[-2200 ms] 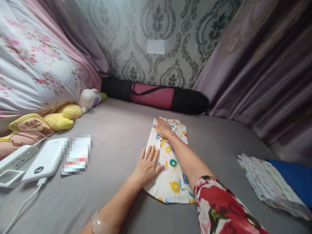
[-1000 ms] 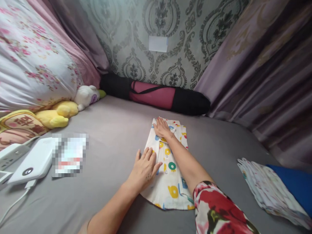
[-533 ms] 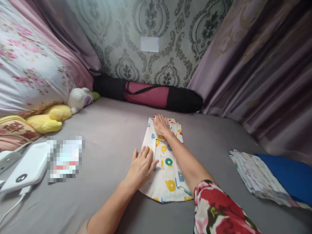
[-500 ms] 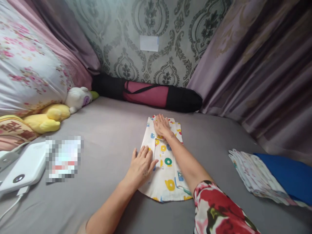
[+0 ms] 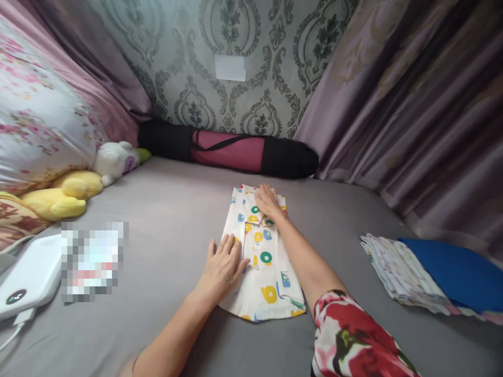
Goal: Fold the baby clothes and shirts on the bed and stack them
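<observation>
Left hand [image 5: 222, 260] lies flat, palm down, fingers together and extended, on the near left edge of the shirt [image 5: 262, 267]; its grip is open, nothing held. The left forearm runs in from the bed's near edge, bare. The right arm, in a red floral sleeve [image 5: 349, 340], reaches diagonally across the garment. Right hand [image 5: 268, 202] rests flat at the far end, on the collar area, fingers spread slightly; its grip is likewise open, pressing rather than grasping.

The shirt, white with coloured prints, lies folded into a narrow panel near the middle of the bed [image 5: 173, 220], its long axis running away from the person.

Judgement: smoothing looks to be in hand. To do it well, both palms should stay flat, pressure even, strokes running outward from the button line so the side folds stay parallel and no crease is trapped.

Toward the right edge lies a stack of cloths [image 5: 396, 269] beside a blue item [image 5: 451, 272]. Near the left edge, a power bank [image 5: 27, 277]. Further off, plush toys [image 5: 78, 183], then a rolled mat [image 5: 231, 152] along the wall.
</observation>
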Tool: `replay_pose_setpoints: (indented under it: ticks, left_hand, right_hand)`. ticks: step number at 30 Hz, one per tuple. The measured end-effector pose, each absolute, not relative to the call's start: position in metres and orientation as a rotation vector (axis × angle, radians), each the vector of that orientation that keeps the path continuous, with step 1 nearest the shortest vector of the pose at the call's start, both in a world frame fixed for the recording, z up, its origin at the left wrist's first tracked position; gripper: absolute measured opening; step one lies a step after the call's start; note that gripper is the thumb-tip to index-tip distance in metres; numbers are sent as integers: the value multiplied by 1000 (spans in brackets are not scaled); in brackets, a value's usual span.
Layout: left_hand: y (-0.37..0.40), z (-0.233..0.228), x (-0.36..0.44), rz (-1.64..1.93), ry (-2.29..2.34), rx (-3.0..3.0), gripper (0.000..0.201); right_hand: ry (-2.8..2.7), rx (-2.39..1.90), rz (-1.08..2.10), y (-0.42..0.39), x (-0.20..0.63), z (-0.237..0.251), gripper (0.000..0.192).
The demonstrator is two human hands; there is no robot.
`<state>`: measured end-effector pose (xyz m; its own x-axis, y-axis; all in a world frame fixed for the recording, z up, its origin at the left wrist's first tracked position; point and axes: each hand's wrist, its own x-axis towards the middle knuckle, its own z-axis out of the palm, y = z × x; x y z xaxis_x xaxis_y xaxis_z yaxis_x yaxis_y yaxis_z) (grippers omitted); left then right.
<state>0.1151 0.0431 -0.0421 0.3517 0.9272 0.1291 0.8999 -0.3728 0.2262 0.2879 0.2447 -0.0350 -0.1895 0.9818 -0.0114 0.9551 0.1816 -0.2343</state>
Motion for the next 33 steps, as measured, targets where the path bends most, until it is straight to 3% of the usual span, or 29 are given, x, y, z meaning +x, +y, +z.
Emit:
replay_pose_setpoints:
  ticks: [11, 17, 23, 29, 33]
  left_hand:
    - [40, -33, 116, 367, 1667, 2428, 39]
    - [55, -34, 106, 735, 1809, 2079, 34]
    - [68, -31, 84, 1040, 1905, 1564, 33]
    - [73, -29, 75, 1197, 1912, 1373, 33]
    - [75, -30, 73, 1211, 1929, 1356, 32]
  right_hand:
    - [-2087, -2151, 313, 241, 309, -45, 68]
    - [-2298, -1888, 237, 218, 287, -49, 67]
    - [-2424, -1884, 368, 196, 271, -43, 66]
    - [-2460, -1631, 277, 170, 243, -49, 68]
    - [-2506, -1694, 354, 146, 225, -48, 69]
